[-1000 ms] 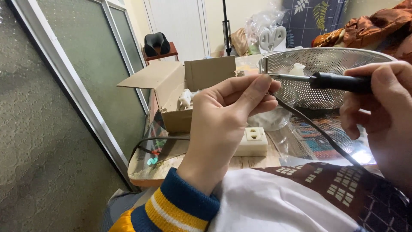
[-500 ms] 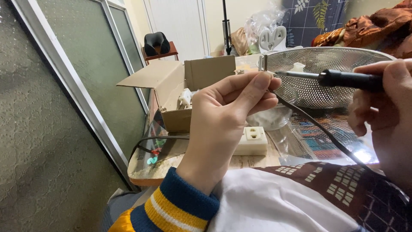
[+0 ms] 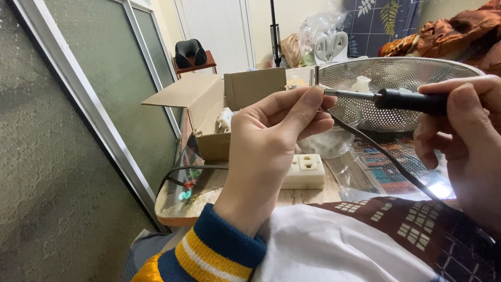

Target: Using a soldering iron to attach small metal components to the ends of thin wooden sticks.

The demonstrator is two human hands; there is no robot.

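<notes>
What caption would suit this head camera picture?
Left hand pinches a small metal piece while right hand holds a soldering iron to it.

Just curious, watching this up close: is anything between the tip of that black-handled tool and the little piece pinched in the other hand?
Nothing visible. The right hand holds the black-handled tool, whose metal tip reaches straight to the small part pinched by the left hand. The metal strainer sits behind them.

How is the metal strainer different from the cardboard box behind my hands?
The metal strainer is round, shiny and full of small holes; the cardboard box is squarish, dull brown and solid-walled. The strainer sits right of the left hand, the box left of it with a flap folded out. Both are open-topped.
</notes>
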